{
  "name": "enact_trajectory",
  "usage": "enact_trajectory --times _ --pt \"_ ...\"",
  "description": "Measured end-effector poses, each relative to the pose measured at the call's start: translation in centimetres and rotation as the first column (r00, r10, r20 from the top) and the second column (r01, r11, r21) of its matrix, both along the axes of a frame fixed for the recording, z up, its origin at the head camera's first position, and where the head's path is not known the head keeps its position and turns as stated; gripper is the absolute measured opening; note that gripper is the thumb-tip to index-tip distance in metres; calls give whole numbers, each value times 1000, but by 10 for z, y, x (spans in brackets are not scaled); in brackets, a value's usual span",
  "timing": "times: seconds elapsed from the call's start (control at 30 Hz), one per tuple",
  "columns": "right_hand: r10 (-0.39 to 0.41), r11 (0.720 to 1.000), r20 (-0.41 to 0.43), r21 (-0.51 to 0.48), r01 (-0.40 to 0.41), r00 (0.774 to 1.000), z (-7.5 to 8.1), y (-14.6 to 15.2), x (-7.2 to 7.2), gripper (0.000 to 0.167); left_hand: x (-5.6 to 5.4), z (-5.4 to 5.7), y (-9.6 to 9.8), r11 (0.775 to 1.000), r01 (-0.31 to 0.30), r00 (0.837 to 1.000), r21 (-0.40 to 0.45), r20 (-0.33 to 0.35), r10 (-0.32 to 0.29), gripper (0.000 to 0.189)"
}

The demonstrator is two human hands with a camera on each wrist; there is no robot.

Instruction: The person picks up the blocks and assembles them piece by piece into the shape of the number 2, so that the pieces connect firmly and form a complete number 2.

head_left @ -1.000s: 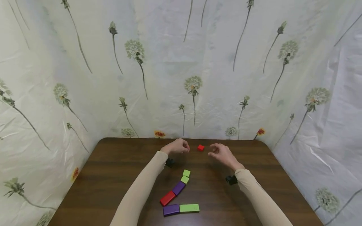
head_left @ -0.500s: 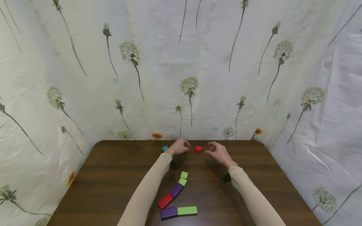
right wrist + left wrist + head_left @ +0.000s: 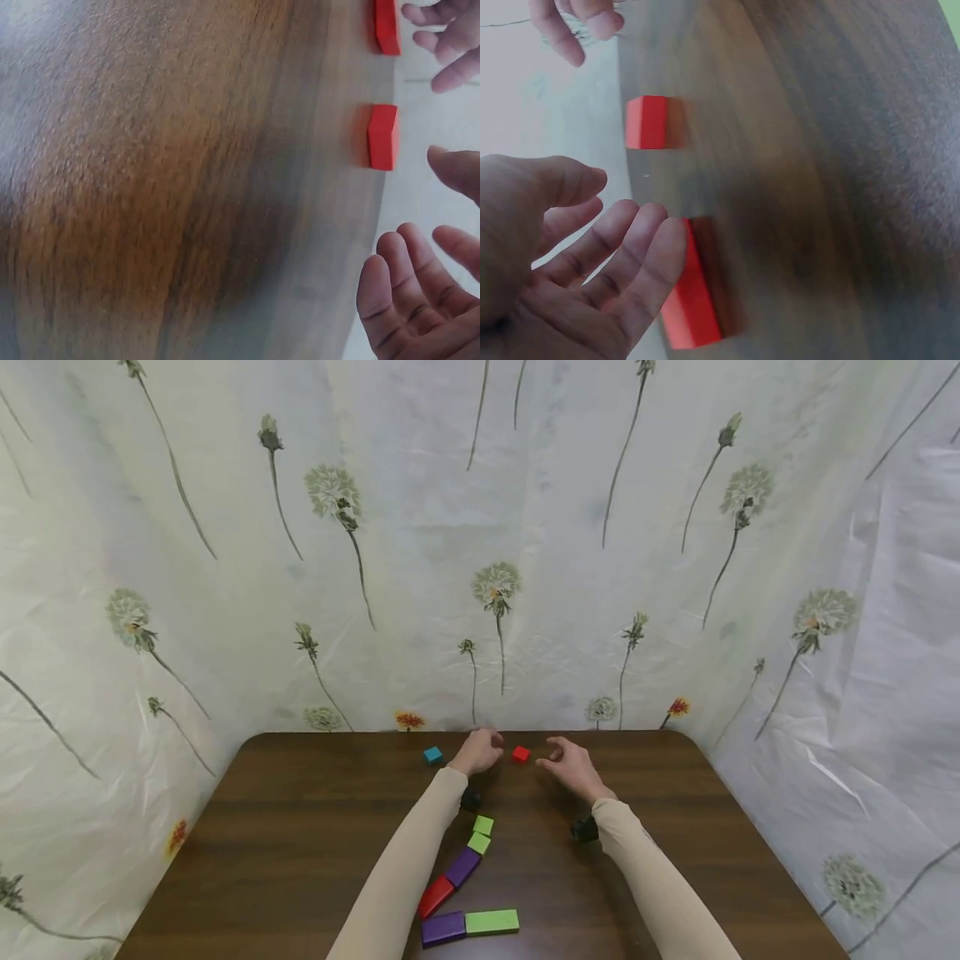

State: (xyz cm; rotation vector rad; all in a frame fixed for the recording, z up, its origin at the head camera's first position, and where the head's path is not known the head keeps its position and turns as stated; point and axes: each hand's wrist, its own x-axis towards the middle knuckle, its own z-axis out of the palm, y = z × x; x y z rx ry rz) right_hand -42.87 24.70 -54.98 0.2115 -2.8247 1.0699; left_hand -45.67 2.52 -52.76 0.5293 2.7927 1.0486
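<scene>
At the table's far edge a small red block [image 3: 521, 754] lies between the two hands, touched by neither. Just left of it is my left hand [image 3: 480, 752], its fingers loosely bent and holding nothing. In the left wrist view a longer red block [image 3: 694, 311] lies partly behind the fingers of that hand [image 3: 592, 255]; whether they touch it I cannot tell. My right hand [image 3: 572, 767] hovers on the other side, thumb and fingers apart, with nothing in it. A blue block [image 3: 432, 755] lies left of the left hand.
Nearer on the brown table [image 3: 315, 860], a curved row joins two small green blocks [image 3: 482, 832], a purple block [image 3: 462, 867] and a red block [image 3: 437, 897]. Below it, another purple block [image 3: 443, 929] abuts a long green block [image 3: 492, 922]. A flowered curtain [image 3: 405, 568] hangs behind.
My left hand has moved right, closer to the small red block, uncovering the blue block. The right hand has come slightly left. The view has shifted a little; the blocks stay put.
</scene>
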Motion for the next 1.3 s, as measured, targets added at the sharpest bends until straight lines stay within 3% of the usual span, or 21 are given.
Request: enact_trajectory --times 0.27,0.43,0.57,0.67,0.97,1.3 --pt "5 1000 19 -11 -5 1000 -12 -7 -1 57 -3 -16 2 998 -35 997 56 71 31 38" --pt "-11 1000 31 0 11 999 -18 -12 -2 56 -4 -19 9 999 -2 996 54 91 -3 36" --pt "-22 1000 33 19 21 999 -19 -16 -6 54 -6 -20 15 999 -16 994 45 108 11 35" --pt "-22 999 38 36 20 999 -19 -19 -8 52 -3 -19 18 999 -35 995 21 95 33 33" --pt "5 999 56 42 -7 998 -19 -22 -14 43 0 -16 24 995 -29 999 -91 -27 27 21" --pt "19 998 43 53 -22 999 -21 -24 -13 38 -2 -24 25 996 -15 998 -89 -55 10 18"
